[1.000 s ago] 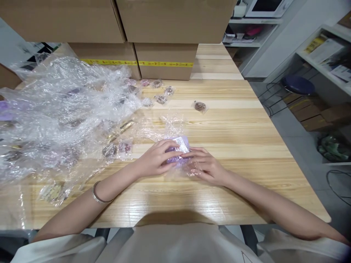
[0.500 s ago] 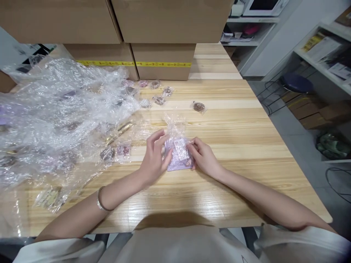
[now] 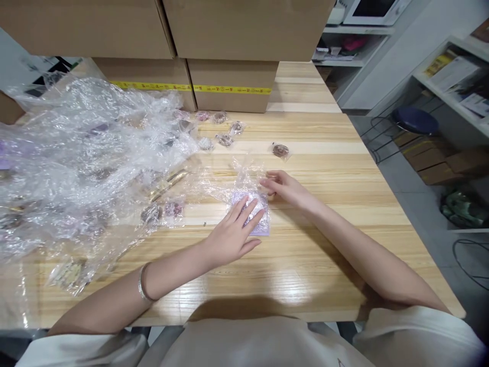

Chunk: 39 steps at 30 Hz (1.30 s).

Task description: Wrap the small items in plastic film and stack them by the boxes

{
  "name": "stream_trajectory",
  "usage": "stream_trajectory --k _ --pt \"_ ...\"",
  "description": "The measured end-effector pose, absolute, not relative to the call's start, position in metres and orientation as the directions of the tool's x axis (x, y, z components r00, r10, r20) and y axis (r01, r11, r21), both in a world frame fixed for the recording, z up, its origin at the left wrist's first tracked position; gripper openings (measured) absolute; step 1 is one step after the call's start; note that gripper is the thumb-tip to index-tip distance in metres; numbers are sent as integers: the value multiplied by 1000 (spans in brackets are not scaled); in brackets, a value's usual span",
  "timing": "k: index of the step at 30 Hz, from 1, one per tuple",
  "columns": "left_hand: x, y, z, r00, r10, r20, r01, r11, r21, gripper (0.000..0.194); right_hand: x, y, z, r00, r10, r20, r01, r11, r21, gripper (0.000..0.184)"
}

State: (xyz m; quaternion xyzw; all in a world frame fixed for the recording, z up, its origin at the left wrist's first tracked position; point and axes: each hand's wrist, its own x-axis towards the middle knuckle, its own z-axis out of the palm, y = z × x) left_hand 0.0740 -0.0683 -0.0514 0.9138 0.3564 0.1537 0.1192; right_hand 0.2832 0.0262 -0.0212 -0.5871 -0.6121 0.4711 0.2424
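A flat purple square packet (image 3: 263,230) with clear plastic wrap (image 3: 246,176) over it lies on the table in front of me. My left hand (image 3: 239,229) rests palm down across the packet, fingers stretched and spread. At the packet's upper right corner, my right hand (image 3: 280,187) has its fingers curled in and its thumb against the edge of the wrap. The fingertips are partly hidden, but they seem to pinch the film. Crumpled wrap reaches beyond the packet and joins a bigger heap on the left.
A large heap of clear plastic wrapping (image 3: 114,153) covers the table's left side. Several small wrapped pieces lie near it, with one brown wrapped piece (image 3: 280,150) farther right. Stacked cardboard boxes (image 3: 229,76) stand at the back. A blue stool (image 3: 414,121) is on the floor at right.
My left hand has gone from gripping the packet's left side to lying flat on top. My right hand has moved up from the right edge to the upper corner.
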Motion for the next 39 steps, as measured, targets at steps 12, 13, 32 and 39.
stream_trajectory --k 12,13,32,39 --pt "60 -44 -58 806 538 246 458 -831 315 56 273 9 -31 -537 803 259 350 491 -798 32" --pt "61 -45 -59 797 543 264 463 -830 310 54 275 0 -33 -596 746 298 344 573 -744 35" --pt "34 -63 -36 852 504 140 439 -835 332 76 298 -50 -40 -870 466 162 415 869 -271 79" --pt "26 -62 -34 867 458 195 387 -867 316 51 305 -66 -41 -808 535 247 515 845 -147 53"
